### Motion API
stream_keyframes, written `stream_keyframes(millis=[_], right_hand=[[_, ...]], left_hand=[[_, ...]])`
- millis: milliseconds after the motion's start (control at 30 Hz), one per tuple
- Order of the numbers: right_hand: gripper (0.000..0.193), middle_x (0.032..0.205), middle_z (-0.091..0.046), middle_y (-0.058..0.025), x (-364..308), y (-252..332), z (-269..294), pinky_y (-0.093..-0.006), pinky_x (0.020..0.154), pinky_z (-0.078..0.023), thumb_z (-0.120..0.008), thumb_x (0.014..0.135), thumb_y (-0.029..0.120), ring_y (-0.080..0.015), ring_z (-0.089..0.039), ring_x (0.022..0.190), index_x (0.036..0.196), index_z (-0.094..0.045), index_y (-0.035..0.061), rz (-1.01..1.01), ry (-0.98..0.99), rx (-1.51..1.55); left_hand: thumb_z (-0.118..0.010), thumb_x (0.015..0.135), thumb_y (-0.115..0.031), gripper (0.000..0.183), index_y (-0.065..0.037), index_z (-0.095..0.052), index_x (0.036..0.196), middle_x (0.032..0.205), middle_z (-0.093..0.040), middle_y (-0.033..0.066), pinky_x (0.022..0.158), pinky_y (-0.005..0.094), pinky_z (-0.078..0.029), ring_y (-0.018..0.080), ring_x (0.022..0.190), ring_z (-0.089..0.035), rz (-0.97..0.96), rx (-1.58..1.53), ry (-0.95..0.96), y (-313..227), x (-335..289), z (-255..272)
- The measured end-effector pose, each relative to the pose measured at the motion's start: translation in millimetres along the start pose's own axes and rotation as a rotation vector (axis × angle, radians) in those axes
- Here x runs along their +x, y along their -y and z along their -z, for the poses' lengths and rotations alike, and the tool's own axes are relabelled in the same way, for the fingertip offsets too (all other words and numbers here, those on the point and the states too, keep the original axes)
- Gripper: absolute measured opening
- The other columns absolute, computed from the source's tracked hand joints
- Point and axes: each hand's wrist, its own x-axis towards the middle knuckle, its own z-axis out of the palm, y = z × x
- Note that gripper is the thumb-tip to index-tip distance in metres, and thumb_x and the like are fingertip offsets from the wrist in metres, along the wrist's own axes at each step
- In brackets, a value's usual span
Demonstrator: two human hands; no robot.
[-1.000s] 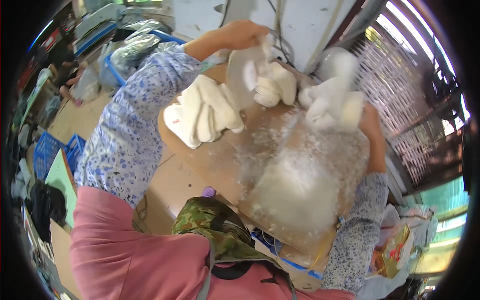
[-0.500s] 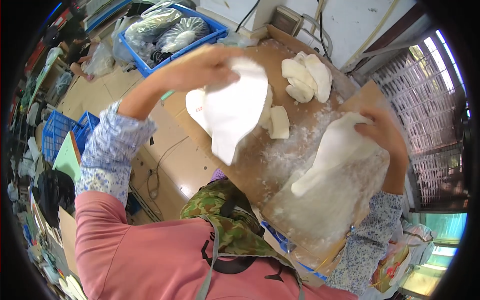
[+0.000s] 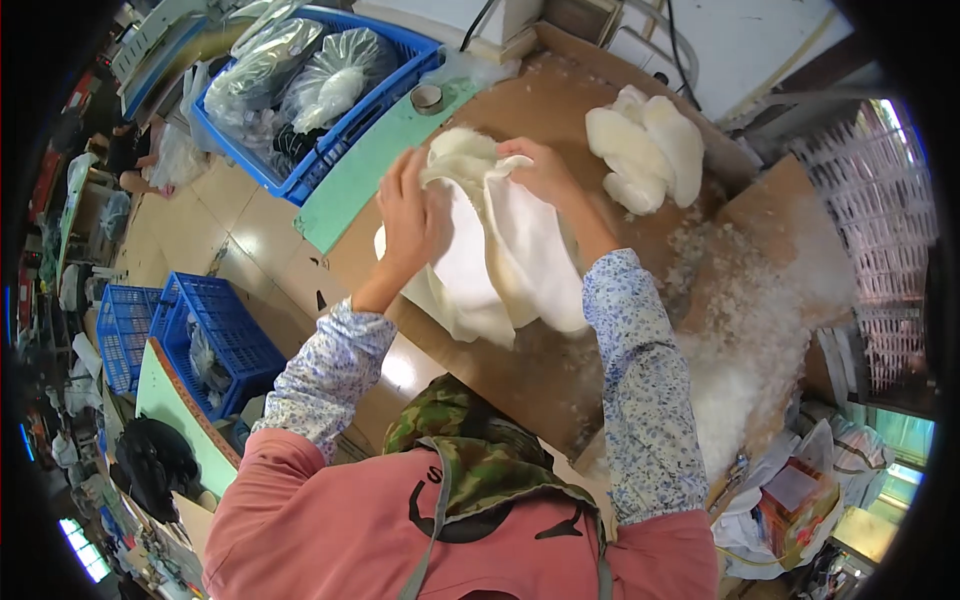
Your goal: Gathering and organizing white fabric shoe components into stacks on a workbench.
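My two hands are close together over a stack of white, fleece-like cut pieces on a brown board [image 3: 520, 375]. One flat white piece [image 3: 462, 262] is in my left hand [image 3: 408, 210], whose fingers are bent at its upper left edge. My right hand [image 3: 550, 185] pinches the top edge of another white piece [image 3: 535, 250] beside it. Between and behind them shows the cream, fluffy side of more fleece [image 3: 462, 148]. Farther right on the board lies a separate pile of cream fleece pieces [image 3: 650, 150]. Parts of my fingertips are hidden by the pieces.
Loose white fluff [image 3: 740, 320] covers the board's right side. Beyond a green strip [image 3: 350, 205] stands a blue crate [image 3: 300, 185] of plastic bags, with a tape roll [image 3: 426, 98] nearby. More blue crates [image 3: 225, 335] sit at left. A woven screen [image 3: 870, 220] borders the right.
My right hand has come left from the fluff-covered side, bringing its piece beside the left one. My left hand has lowered its piece onto the stack. The view has shifted.
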Motion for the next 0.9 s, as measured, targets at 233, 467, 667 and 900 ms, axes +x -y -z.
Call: stream_keyframes(millis=[233,467,667,900], right_hand=[[0.038,0.114,-0.062,-0.0079,8.2,-20.8,5.4,-0.0285,0.09,-0.046,-0.061,0.08,0.001,-0.0155,-0.057,0.107,0.118,-0.058,0.0022,0.054,0.025,0.259],[0.057,0.091,-0.065,-0.0092,-126.7,-93.9,70.5,-0.0324,0.071,-0.05,-0.082,0.064,0.036,-0.019,-0.063,0.083,0.103,-0.061,0.0005,-0.463,-0.281,-0.323],[0.055,0.088,-0.065,-0.01,-185.9,-102.4,15.9,-0.0317,0.068,-0.049,-0.082,0.062,0.03,-0.0187,-0.062,0.078,0.101,-0.06,-0.0015,-0.614,-0.373,-0.224],[0.031,0.088,-0.064,-0.0031,-183.5,-91.5,73.2,-0.0259,0.07,-0.049,-0.069,0.075,0.006,-0.011,-0.06,0.077,0.105,-0.063,0.0032,-0.43,-0.533,0.073]], left_hand=[[-0.062,0.079,-0.014,0.047,-0.021,-0.057,0.125,0.143,-0.041,0.0079,0.107,0.0581,-0.017,0.0313,0.135,-0.032,-0.477,0.062,0.587,-6.7,-19.2,-22.8],[-0.064,0.078,-0.014,0.039,-0.023,-0.062,0.116,0.14,-0.046,0.0007,0.105,0.059,-0.021,0.0287,0.132,-0.036,-0.417,0.124,0.547,38.7,-23.4,-52.3],[-0.06,0.079,-0.009,0.042,-0.021,-0.062,0.119,0.14,-0.046,0.003,0.106,0.0586,-0.016,0.031,0.134,-0.034,-0.384,0.101,0.565,24.5,-23.6,-48.0],[-0.052,0.08,-0.004,0.046,-0.019,-0.06,0.123,0.142,-0.044,0.0061,0.107,0.0583,-0.013,0.0342,0.135,-0.032,-0.392,0.079,0.626,8.9,-18.8,-43.1]])
